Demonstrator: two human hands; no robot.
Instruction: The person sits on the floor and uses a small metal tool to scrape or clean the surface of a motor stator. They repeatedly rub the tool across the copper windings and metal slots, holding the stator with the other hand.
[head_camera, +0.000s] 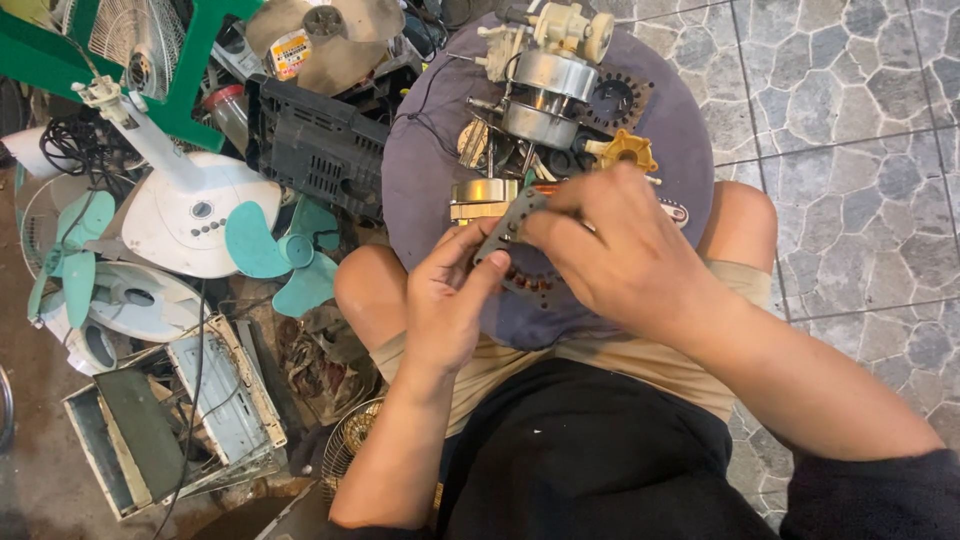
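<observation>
While both the left hand and right hand pinch the grey perforated metal motor plate mid-frame, it looks stiff, weighty, best gripped by its edges.

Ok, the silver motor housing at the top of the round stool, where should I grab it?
Grip the silver motor housing around its bare cylindrical sides, coming from above. It stands apart from both hands, and small parts crowd the round stool around it.

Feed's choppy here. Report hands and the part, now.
Left hand and right hand both grip the motor stator. It sits on the round stool. Nothing blocking.
</observation>
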